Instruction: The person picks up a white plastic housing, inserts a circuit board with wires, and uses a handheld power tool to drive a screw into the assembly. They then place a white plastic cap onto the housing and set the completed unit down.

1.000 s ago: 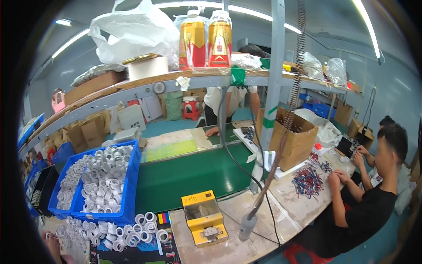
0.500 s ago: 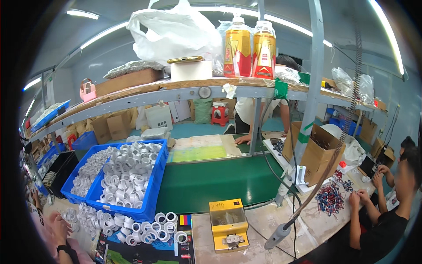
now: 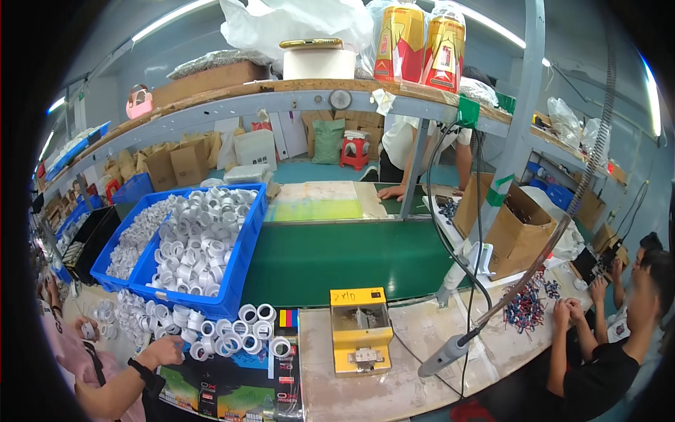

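Observation:
Neither of my hands shows in the head view. Nearest on the bench stands a small yellow machine [image 3: 361, 330] with a clear cover and a metal block at its front. To its left, white plastic rings [image 3: 242, 329] lie loose on a dark printed mat [image 3: 232, 387]. Behind them a divided blue crate [image 3: 226, 309] holds many more white rings and smaller white pieces. A co-worker in pink at the left, wearing a black wristband, has a hand [image 3: 165, 350] at the edge of the loose rings. Whether that hand holds one I cannot tell.
A grey handheld tool [image 3: 443, 356] hangs on a coiled line right of the machine. Beyond runs a green belt [image 3: 344, 257], under a loaded shelf [image 3: 281, 88]. At right are a cardboard box [image 3: 520, 232], red and blue parts [image 3: 525, 306] and co-workers [image 3: 612, 366].
The view has tipped downward, showing more of the bench. The pink-clad co-worker's hand has come rightward to the loose rings. My hands appear in neither frame.

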### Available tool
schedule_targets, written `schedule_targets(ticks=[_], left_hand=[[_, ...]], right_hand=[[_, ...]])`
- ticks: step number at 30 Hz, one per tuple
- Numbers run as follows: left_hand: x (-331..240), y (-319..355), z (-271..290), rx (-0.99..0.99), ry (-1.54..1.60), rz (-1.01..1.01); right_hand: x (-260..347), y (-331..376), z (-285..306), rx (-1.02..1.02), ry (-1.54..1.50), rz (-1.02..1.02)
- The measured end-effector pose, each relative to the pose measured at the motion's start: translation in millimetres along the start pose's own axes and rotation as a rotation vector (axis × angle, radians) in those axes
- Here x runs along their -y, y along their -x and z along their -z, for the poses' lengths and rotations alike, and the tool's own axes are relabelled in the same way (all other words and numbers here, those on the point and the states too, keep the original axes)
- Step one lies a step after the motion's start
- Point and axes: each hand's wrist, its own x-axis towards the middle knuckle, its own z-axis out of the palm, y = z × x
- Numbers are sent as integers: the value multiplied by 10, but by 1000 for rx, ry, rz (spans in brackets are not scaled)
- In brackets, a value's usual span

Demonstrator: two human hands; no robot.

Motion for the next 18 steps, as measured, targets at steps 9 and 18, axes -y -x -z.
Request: schedule_targets(ticks=[9, 18], left_hand=[[-430, 160, 457, 249, 107, 18], [-1543, -229, 992, -227, 603, -642]], right_hand=[[41, 751, -239, 218, -29, -19], [2166, 1056, 3140, -526, -377, 657]])
